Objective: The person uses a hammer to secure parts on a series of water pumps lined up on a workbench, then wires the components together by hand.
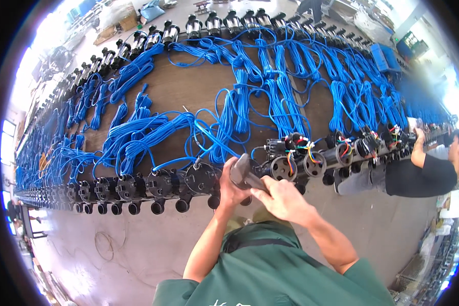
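My right hand [285,200] is closed round the handle of a dark mallet [241,172], whose head points up and to the left. Right behind the mallet head is my left hand [229,186], its fingers curled at the table's near edge. What those fingers grip is hidden by the mallet and the hand itself. Just left of it sits a black round cap [201,178] on a cylindrical housing, with a blue cable running from it. To the right, an open black housing [283,168] shows coloured wires sticking out.
Coiled blue cables [153,133] cover much of the brown table [176,84]. Black and silver cylinders [214,23] line its far edge, and more black housings [127,187] line the near edge. At the right, a person in a dark shirt [421,176] works at the same edge. A blue box [385,57] stands far right.
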The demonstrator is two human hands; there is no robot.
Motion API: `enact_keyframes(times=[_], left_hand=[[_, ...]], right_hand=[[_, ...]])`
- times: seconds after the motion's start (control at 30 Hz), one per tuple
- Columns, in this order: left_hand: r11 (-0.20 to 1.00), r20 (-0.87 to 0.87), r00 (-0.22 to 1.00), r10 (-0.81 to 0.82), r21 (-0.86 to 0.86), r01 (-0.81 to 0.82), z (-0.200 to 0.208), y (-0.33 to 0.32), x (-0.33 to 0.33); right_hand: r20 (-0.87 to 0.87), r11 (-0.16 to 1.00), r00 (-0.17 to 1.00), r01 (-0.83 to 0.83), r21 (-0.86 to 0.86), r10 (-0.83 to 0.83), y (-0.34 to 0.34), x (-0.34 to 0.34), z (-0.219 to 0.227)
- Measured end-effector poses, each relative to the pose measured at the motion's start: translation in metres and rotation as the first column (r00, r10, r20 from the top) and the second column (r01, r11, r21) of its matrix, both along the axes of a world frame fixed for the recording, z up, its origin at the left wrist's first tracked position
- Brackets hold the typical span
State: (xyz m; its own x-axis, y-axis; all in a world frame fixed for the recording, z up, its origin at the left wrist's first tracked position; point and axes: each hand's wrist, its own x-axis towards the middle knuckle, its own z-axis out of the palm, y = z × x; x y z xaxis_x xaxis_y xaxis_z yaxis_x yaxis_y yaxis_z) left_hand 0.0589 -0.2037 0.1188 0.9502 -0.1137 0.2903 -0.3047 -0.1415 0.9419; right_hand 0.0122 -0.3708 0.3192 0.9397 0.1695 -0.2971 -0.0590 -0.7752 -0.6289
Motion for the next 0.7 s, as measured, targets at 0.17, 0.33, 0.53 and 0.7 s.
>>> enact_keyframes(times=[0.17, 0.33, 0.53, 0.7], left_hand=[[0.996, 0.034, 0.995, 0.089, 0.018, -0.089, 0.017, -0.008, 0.004], [0.998, 0.008, 0.998, 0.060, 0.006, -0.060, 0.024, -0.012, 0.008], [0.978, -0.089, 0.979, 0.181, 0.126, -0.169, 0.035, -0.013, -0.056], [0.933, -0.720, 0.655, 0.230, 0.354, 0.061, -0.088, -0.012, -0.091]], right_hand=[[0.220, 0.956, 0.959, 0.118, 0.270, -0.180, -0.021, -0.009, 0.031], [-0.037, 0.981, 0.980, 0.195, 0.026, -0.194, -0.054, -0.011, -0.026], [-0.190, 0.790, 0.897, 0.442, 0.424, -0.400, -0.073, -0.042, -0.017], [-0.420, 0.666, 0.811, 0.579, 0.471, -0.408, -0.083, -0.079, -0.053]])
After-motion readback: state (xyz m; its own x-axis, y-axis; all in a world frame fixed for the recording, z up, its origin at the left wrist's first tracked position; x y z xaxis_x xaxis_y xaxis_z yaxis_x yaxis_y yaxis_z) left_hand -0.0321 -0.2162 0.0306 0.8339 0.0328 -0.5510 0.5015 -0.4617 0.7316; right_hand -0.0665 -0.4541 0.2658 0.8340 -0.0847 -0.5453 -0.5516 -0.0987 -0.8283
